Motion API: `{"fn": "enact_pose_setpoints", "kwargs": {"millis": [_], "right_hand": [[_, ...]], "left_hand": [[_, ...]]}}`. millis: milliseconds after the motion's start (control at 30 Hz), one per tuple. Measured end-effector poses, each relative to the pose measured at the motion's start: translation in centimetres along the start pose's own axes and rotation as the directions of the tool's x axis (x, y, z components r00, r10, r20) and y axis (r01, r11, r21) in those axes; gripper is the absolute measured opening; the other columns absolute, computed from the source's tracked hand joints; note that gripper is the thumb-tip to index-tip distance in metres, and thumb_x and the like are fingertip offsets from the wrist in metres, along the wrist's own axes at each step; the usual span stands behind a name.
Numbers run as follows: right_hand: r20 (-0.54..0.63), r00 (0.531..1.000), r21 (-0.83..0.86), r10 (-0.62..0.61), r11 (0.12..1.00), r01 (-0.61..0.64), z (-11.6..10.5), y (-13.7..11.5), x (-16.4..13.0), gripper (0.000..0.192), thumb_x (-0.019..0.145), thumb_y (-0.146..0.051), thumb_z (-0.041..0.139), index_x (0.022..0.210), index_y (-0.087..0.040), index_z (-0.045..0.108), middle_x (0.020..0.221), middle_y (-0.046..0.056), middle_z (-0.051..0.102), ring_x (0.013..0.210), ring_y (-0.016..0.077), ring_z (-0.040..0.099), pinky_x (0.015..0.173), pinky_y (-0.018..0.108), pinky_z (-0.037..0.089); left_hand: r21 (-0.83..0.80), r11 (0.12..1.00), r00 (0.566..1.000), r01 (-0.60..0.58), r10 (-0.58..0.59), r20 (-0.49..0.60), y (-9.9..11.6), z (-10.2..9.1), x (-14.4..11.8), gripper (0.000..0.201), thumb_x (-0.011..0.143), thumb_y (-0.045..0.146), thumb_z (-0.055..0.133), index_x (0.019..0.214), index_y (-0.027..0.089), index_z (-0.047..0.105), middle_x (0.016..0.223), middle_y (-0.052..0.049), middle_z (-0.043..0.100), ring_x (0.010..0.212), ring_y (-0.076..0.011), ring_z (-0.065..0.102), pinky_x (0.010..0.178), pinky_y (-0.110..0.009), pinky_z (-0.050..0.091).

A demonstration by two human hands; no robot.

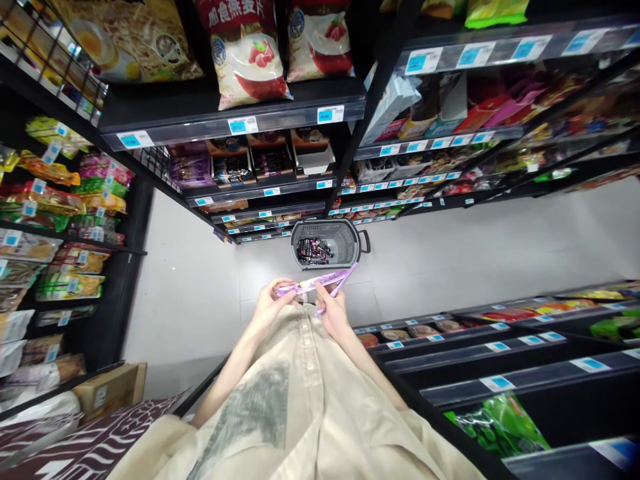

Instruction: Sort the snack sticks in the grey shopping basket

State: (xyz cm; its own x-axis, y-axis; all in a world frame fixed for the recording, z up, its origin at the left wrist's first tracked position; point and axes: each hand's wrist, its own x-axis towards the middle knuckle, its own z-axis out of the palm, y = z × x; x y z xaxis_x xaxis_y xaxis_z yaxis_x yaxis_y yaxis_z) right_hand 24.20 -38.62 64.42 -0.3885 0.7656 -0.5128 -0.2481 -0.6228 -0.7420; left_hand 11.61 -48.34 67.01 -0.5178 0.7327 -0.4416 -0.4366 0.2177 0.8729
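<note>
My left hand and my right hand are held close in front of my cream shirt. Both grip a thin purple packet, held flat between them; its right end sticks up and away past my right fingers. Just beyond the packet, on the pale floor, stands a grey shopping basket with a black handle. Several small dark packets lie inside it at the left.
Black shelves with blue price tags line the aisle: big oat bags on top ahead, snack bags at left, green packs at lower right. A cardboard box sits low at left. Pale floor runs right.
</note>
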Motion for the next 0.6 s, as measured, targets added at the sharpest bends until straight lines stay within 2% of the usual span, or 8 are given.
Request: {"fn": "enact_pose_setpoints", "kwargs": {"millis": [100,200,400,600], "right_hand": [[0.006,1.0,0.029,-0.009,1.0,0.009,0.3,-0.4,-0.1,0.053,0.057,-0.04,0.097,0.067,-0.022,0.048,0.053,-0.013,0.035,0.041,0.0029,0.024,0.039,0.02,0.025],[-0.013,1.0,0.08,-0.021,0.997,0.022,0.4,-0.8,-0.1,0.056,0.059,-0.041,0.097,0.07,-0.023,0.045,0.053,-0.015,0.029,0.041,0.0033,0.021,0.039,0.02,0.023],[-0.085,0.996,0.14,-0.039,0.989,0.051,0.2,-1.3,0.3,0.06,0.055,-0.042,0.099,0.072,-0.024,0.044,0.051,-0.015,0.029,0.042,0.0043,0.02,0.04,0.022,0.021],[-0.112,0.991,0.074,-0.072,0.994,0.081,-0.1,-1.0,0.7,0.063,0.058,-0.051,0.097,0.072,-0.026,0.041,0.05,-0.015,0.027,0.04,0.0055,0.02,0.039,0.025,0.021]], "left_hand": [[-0.034,0.999,0.998,-0.022,0.019,-0.065,1.1,-0.3,0.3,0.053,0.067,0.049,0.089,0.1,0.013,0.071,0.096,-0.01,0.077,0.082,-0.0227,0.076,0.076,-0.034,0.063],[-0.057,0.998,0.994,-0.034,0.028,-0.109,1.5,-0.3,0.4,0.054,0.065,0.051,0.09,0.098,0.012,0.073,0.09,-0.01,0.078,0.078,-0.0229,0.077,0.075,-0.034,0.064],[-0.053,0.998,0.988,-0.027,0.019,-0.151,1.2,-0.3,0.1,0.056,0.064,0.052,0.091,0.098,0.01,0.074,0.088,-0.012,0.079,0.076,-0.0245,0.078,0.071,-0.033,0.065],[-0.033,0.998,0.982,-0.056,0.049,-0.183,1.0,0.2,0.1,0.061,0.066,0.055,0.089,0.103,0.01,0.073,0.085,-0.011,0.079,0.075,-0.0262,0.079,0.074,-0.037,0.067]]}}
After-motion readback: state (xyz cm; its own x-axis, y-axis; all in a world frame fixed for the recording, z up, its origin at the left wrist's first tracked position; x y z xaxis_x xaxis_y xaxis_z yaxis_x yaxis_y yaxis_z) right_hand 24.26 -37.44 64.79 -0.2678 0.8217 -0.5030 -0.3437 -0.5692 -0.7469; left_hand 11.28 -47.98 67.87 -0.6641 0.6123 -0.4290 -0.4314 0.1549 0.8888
